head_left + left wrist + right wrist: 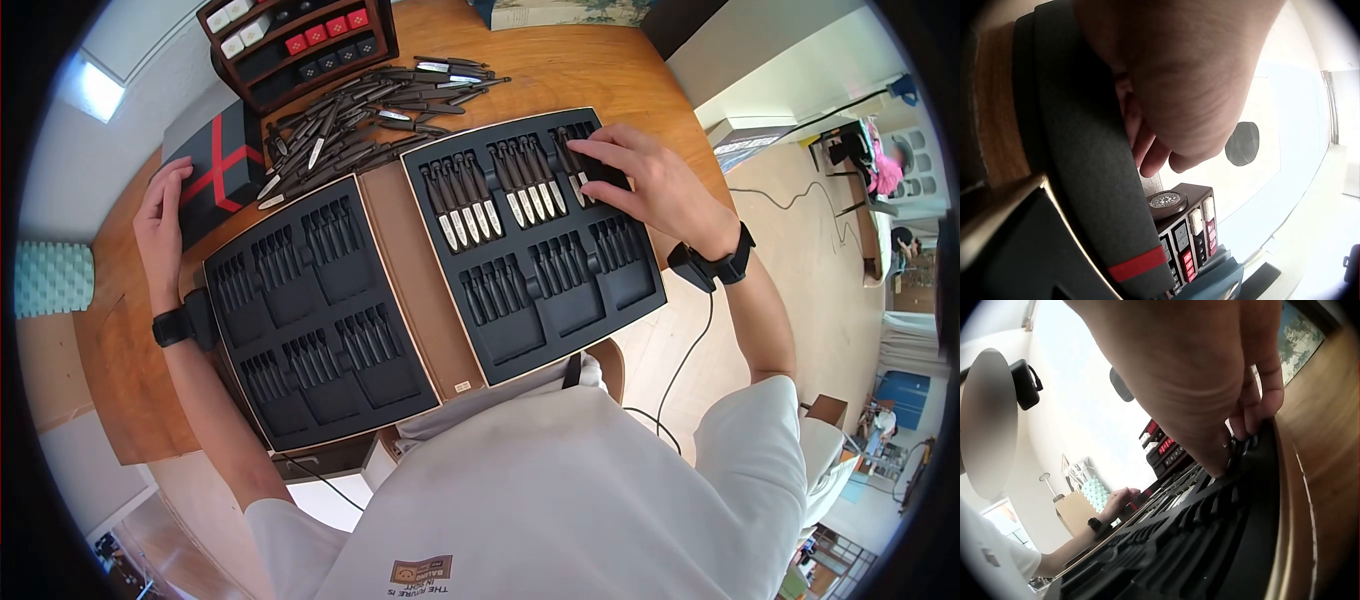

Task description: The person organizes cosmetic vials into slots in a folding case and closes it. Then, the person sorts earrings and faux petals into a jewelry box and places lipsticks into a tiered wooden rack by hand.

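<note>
In the head view, the right hand (pixel 655 185) is over the upper right compartment of the right black tray (pixel 520 245), its thumb and forefinger at a slim dark piece with a silvery end (pixel 577 186). The right wrist view shows the hand (pixel 1210 381) with fingers bent down to the tray; the fingertips' contact is partly hidden. Rows of similar pieces (pixel 463 205) fill two compartments to its left. The left hand (pixel 160 220) rests, fingers relaxed, on a black box with a red ribbon (pixel 225 165). The left wrist view shows this hand (pixel 1179 81) against the box (pixel 1094 156).
A heap of loose dark pieces (pixel 350 125) lies behind the trays. The left tray (pixel 310 310) has moulded slots without pieces. A wooden rack (pixel 300 50) with red, white and dark cubes stands at the back. The table's right edge is near the right hand.
</note>
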Motion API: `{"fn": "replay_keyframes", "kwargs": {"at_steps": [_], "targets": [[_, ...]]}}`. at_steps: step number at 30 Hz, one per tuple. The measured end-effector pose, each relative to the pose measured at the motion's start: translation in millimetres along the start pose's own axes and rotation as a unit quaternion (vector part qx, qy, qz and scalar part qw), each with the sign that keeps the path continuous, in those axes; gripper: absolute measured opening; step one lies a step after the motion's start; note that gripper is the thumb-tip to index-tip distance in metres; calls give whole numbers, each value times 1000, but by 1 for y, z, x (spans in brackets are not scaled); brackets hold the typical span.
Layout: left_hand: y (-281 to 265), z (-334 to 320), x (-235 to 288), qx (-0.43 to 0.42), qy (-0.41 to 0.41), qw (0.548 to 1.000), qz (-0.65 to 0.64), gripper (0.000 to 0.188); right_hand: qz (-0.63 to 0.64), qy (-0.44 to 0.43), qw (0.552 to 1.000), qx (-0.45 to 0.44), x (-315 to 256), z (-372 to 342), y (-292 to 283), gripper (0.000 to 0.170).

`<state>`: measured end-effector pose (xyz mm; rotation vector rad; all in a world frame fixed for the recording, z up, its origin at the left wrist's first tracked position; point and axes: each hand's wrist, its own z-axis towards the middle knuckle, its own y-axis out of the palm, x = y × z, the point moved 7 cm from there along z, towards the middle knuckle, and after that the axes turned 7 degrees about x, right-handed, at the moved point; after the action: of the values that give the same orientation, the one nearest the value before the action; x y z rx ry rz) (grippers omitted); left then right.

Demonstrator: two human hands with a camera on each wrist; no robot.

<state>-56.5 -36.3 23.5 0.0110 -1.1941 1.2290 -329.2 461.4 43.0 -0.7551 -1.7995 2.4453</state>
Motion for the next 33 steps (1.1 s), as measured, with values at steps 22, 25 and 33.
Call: {"fn": "replay_keyframes", "kwargs": {"at_steps": [22, 25, 33], "targets": [[1, 0, 3, 12, -2, 1000, -6, 33, -35, -31, 999, 17, -7, 11, -3, 31], [1, -1, 9, 14, -2, 1000, -4, 32, -41, -36, 999, -5, -4, 23, -5, 24], [3, 0, 13, 13, 19, 999, -21, 29, 11, -110, 992, 53, -13, 106, 15, 19]]}}
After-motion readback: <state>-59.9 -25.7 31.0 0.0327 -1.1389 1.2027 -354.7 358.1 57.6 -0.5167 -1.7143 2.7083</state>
